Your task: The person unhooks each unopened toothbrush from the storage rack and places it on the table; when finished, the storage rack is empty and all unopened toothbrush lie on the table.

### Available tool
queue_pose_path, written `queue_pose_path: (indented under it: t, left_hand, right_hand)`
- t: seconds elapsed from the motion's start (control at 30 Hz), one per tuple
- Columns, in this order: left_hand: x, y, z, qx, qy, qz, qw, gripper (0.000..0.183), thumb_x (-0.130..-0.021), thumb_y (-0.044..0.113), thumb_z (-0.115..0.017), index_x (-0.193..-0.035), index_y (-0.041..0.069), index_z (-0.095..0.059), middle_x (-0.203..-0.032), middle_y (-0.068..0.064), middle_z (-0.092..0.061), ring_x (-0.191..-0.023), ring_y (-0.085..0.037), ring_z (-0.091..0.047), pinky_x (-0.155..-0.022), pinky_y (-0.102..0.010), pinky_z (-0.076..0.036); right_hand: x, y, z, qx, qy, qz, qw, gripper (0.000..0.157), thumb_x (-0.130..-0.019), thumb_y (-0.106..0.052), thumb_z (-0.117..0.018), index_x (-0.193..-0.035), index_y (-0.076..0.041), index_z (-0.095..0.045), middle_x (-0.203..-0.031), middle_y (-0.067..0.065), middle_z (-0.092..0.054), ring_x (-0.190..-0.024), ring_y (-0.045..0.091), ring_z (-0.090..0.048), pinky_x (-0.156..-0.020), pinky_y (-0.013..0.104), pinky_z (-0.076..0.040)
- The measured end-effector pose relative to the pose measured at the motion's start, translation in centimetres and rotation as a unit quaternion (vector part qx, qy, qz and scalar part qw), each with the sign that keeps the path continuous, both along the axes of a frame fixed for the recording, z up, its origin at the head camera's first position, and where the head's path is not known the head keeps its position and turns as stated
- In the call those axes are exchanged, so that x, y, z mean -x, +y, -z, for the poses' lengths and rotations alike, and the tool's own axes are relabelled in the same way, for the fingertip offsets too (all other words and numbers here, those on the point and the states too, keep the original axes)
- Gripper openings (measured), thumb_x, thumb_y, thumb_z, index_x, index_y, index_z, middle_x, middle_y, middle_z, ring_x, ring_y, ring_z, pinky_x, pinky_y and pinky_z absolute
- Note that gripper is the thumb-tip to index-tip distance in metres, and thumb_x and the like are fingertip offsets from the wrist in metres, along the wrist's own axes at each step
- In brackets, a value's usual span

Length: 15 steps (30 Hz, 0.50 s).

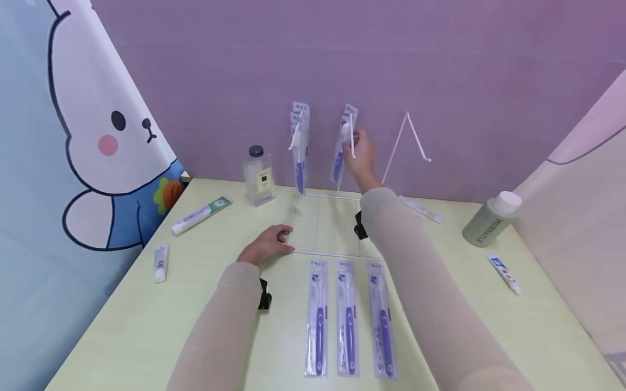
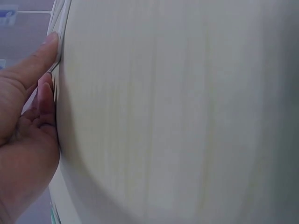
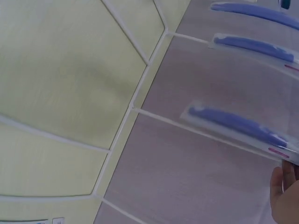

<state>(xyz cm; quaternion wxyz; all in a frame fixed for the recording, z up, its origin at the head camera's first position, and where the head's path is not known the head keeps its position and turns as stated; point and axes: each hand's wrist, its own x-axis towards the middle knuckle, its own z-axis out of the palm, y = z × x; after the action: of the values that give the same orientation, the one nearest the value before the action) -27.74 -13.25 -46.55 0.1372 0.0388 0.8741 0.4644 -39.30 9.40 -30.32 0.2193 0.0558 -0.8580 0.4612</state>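
A white wire display rack [image 1: 337, 254] stands on the table, its hook arms rising at the back. My left hand [image 1: 268, 244] holds the rack's front left corner; in the left wrist view its thumb [image 2: 44, 51] lies along the wire. My right hand [image 1: 362, 160] is up at the middle hook, fingers at the edge of a packaged toothbrush [image 1: 338, 163] with a purple handle, hanging at a slant. In the right wrist view the fingers [image 3: 276, 182] meet the package's lower edge. More packaged toothbrushes [image 1: 300, 163] hang on the left hook. The right hook [image 1: 415, 136] is bare.
Several packaged toothbrushes [image 1: 349, 331] lie side by side in front of the rack. Black clips [image 1: 264, 296] sit near the forearms. A clear bottle [image 1: 259, 182] and toothpaste tube [image 1: 201, 215] are left; a green bottle [image 1: 489, 222] and small tube [image 1: 505, 274] are right. A purple backdrop [image 1: 469, 108] hangs behind.
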Motion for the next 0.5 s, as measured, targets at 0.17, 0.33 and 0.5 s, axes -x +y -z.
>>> queue_pose_path:
  t: [0.17, 0.33, 0.5]
  left_hand:
    - [-0.1, -0.1, 0.0, 0.004, 0.0, 0.001, 1.0, 0.058, -0.077, 0.011, -0.072, -0.129, 0.011, -0.047, -0.108, -0.007, -0.051, -0.102, -0.022, -0.048, -0.093, -0.037, -0.036]
    - [-0.3, -0.3, -0.2, 0.008, 0.003, 0.0, 1.0, 0.059, -0.076, 0.011, -0.072, -0.129, 0.01, -0.047, -0.108, -0.007, -0.051, -0.1, -0.022, -0.048, -0.092, -0.037, -0.035]
    - [-0.1, -0.4, -0.2, 0.003, 0.015, 0.006, 0.9999, 0.057, -0.076, 0.008, -0.072, -0.128, 0.005, -0.047, -0.108, -0.01, -0.052, -0.1, -0.023, -0.048, -0.091, -0.036, -0.036]
  right_hand:
    - [-0.3, -0.5, 0.3, 0.042, 0.04, -0.005, 0.998, 0.028, -0.086, -0.005, -0.056, -0.113, -0.002, -0.051, -0.1, 0.013, -0.061, -0.084, 0.022, -0.058, -0.07, 0.024, -0.048]
    - [-0.8, -0.1, 0.3, 0.089, 0.017, -0.022, 0.996, 0.034, -0.089, -0.003, -0.051, -0.123, -0.006, -0.047, -0.102, 0.012, -0.057, -0.088, 0.02, -0.054, -0.07, 0.024, -0.048]
    - [-2.0, 1.0, 0.0, 0.121, -0.025, -0.02, 0.992, 0.035, -0.092, -0.006, -0.048, -0.126, -0.01, -0.043, -0.101, 0.01, -0.052, -0.087, 0.02, -0.051, -0.068, 0.027, -0.048]
